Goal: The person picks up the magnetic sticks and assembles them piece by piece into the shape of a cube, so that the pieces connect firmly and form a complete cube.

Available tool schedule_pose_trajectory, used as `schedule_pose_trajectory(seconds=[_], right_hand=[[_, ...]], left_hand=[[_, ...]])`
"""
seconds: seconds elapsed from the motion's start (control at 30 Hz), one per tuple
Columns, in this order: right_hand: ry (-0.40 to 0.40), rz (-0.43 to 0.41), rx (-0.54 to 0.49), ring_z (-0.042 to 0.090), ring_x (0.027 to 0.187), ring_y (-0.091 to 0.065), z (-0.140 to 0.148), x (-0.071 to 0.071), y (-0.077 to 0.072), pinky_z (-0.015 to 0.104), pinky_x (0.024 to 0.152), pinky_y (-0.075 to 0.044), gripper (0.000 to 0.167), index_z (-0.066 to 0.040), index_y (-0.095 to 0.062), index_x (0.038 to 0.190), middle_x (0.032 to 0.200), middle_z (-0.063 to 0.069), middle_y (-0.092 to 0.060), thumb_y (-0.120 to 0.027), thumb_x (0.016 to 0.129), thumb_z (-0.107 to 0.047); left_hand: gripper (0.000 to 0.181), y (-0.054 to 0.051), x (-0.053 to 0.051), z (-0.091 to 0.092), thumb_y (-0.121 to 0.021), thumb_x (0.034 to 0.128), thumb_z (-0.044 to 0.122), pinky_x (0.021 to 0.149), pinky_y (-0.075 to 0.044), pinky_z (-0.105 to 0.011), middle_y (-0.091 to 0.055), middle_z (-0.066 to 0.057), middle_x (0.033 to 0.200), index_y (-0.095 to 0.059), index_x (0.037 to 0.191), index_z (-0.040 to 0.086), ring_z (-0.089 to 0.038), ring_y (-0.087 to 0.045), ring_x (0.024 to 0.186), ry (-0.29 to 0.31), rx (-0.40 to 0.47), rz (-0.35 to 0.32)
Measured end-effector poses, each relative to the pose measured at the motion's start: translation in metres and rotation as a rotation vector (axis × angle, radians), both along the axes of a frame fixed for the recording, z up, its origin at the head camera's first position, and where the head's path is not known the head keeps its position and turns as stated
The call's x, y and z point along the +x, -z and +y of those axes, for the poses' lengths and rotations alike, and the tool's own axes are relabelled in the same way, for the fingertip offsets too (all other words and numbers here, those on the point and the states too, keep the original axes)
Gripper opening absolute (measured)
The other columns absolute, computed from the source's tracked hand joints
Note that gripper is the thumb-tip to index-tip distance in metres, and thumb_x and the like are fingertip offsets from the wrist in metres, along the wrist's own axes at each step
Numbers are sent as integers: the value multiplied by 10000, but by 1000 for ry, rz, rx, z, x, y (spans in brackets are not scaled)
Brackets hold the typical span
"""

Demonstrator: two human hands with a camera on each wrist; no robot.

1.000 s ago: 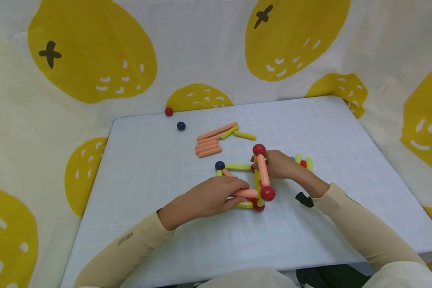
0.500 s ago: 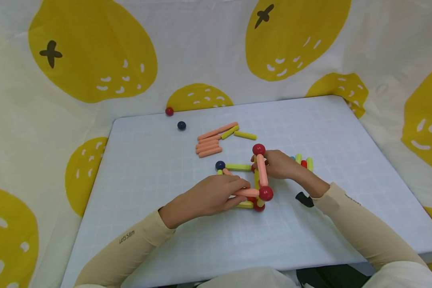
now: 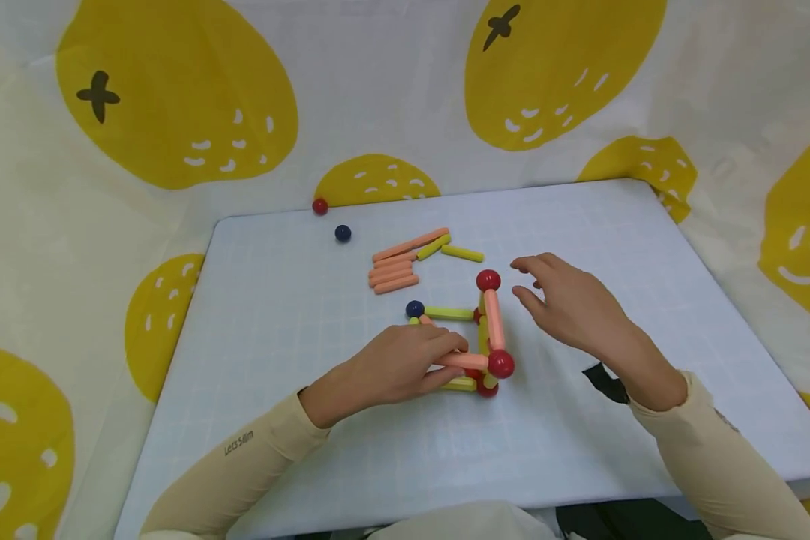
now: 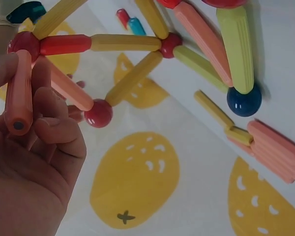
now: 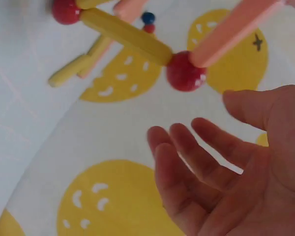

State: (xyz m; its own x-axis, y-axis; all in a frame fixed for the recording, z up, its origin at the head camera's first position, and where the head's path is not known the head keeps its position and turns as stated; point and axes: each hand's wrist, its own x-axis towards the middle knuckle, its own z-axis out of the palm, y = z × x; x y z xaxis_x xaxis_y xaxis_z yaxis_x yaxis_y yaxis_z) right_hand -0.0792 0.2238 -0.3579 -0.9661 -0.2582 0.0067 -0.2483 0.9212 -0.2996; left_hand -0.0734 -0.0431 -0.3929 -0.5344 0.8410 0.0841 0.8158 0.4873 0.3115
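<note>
Now, left hand: my left hand (image 3: 405, 364) pinches a salmon rod (image 3: 469, 361) between thumb and fingers, its far end touching the near red ball (image 3: 501, 364).
Right hand: my right hand (image 3: 574, 307) is free, fingers loosely bent and parted, just beside the upper red ball (image 3: 488, 280) but apart from it.
Frame: joined rods and balls on the worktop (image 3: 277, 315), partly hidden under my left hand.
Upper bar: salmon bar (image 3: 495, 320) linking the two red balls.
Back corner: corner navy ball (image 3: 415, 309) with a yellow-green rod (image 3: 448, 313) attached.
Beyond frame: loose salmon rods (image 3: 394, 274) bunched together, two yellow rods (image 3: 463, 253) beside them.
Far edge: loose red ball (image 3: 320, 206), loose navy ball (image 3: 343, 233) near it.
</note>
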Motion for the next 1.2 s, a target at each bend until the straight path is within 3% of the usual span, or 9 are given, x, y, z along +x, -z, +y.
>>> schedule_pose_trajectory(seconds=[0.13, 0.3, 0.5, 0.7, 0.8, 0.9, 1.0, 1.1, 1.2], right_hand=[[-224, 127, -20, 279, 1191, -573, -9, 21, -8, 495, 951, -555, 422, -144, -683, 1242, 1286, 67, -649, -788, 894, -358], [-490, 217, 47, 232, 1230, -557, -24, 33, 7, 468, 1084, -476, 428, -156, -740, 1090, 1196, 3, -682, -821, 831, -487], [-486, 261, 69, 190, 1125, -595, -30, 38, 20, 406, 1058, -500, 355, -154, -777, 1013, 1052, -20, -712, -866, 799, -424], [-468, 253, 67, 172, 1081, -604, -31, 40, 22, 402, 1056, -503, 295, -159, -776, 998, 1013, -31, -713, -860, 815, -375], [-474, 267, 74, 182, 1080, -603, -32, 40, 21, 414, 1064, -494, 305, -148, -776, 1005, 1007, -28, -717, -861, 813, -369], [-477, 284, 77, 187, 1079, -605, -32, 39, 20, 415, 1065, -493, 311, -147, -777, 1008, 995, -31, -722, -866, 808, -368], [-482, 290, 77, 188, 1079, -608, -33, 39, 20, 415, 1059, -497, 310, -145, -778, 1004, 987, -30, -725, -871, 803, -363], [-497, 290, 68, 183, 1068, -603, -34, 40, 21, 406, 1046, -499, 287, -142, -775, 990, 968, -34, -719, -863, 815, -351], [-514, 300, 60, 177, 1056, -597, -35, 42, 23, 399, 1040, -492, 266, -136, -768, 976, 941, -43, -713, -849, 830, -344]], left_hand=[[213, -1, -2, 1, -693, 971, 399, 577, -427, -179, -626, 105, 802, -640, 1069, 217, -56, -517, 670, -20, 25, -13], [219, 0, -4, 2, -713, 955, 404, 534, -375, -175, -558, 119, 716, -609, 1014, 220, -65, -482, 622, -30, 53, -7], [244, 4, -6, 2, -714, 952, 421, 515, -330, -166, -601, 75, 704, -618, 1007, 204, -56, -452, 582, -7, 98, 49], [359, 4, -18, -11, -657, 957, 533, 640, -455, -195, -645, 115, 883, -642, 1135, 222, -47, -536, 747, -23, 51, -10], [480, 1, -47, -34, -611, 977, 554, 861, -546, -305, -671, 74, 1118, -615, 1305, 205, -115, -607, 997, -157, 32, -43], [510, 4, -96, -66, -584, 1014, 488, 1027, -522, -448, -610, -37, 1343, -555, 1409, 168, -230, -590, 1178, -391, 5, -72], [524, 19, -146, -98, -562, 1038, 428, 1094, -470, -524, -503, -137, 1468, -495, 1467, 133, -323, -551, 1261, -573, -52, -113], [556, 39, -183, -121, -551, 1046, 374, 1136, -415, -566, -405, -220, 1528, -427, 1516, 103, -399, -501, 1327, -650, -123, -165], [595, 52, -203, -129, -547, 1043, 350, 1150, -391, -584, -346, -251, 1562, -367, 1552, 100, -434, -468, 1361, -684, -176, -194]])
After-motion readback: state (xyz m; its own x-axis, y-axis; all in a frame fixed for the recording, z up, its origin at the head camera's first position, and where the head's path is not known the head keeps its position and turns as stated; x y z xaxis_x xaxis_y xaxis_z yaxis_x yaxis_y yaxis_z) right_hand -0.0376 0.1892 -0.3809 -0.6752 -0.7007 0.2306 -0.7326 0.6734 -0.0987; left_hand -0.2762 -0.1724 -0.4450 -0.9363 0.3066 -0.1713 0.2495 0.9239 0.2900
